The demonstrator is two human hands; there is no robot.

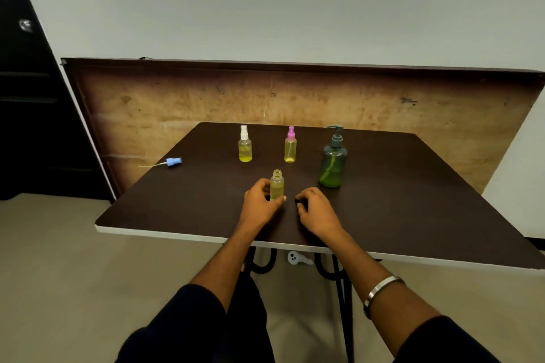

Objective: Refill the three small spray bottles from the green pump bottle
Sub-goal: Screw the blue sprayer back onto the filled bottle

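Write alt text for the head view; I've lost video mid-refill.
The left hand grips an uncapped small bottle upright on the dark table; the right hand rests beside it, holding nothing. Behind stand two capped spray bottles and the green pump bottle; a blue spray cap lies far left.

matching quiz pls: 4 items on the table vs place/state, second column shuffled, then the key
Things
1. open spray bottle
2. blue spray head
3. green pump bottle
4. pink-capped spray bottle

Places or states
A. lies on its side near the table's left edge, tube pointing left
B. stands at the back, cap on, between the white-capped bottle and the pump bottle
C. no cap, gripped by the left hand
D. stands farthest right, pump on

Pairs: 1-C, 2-A, 3-D, 4-B
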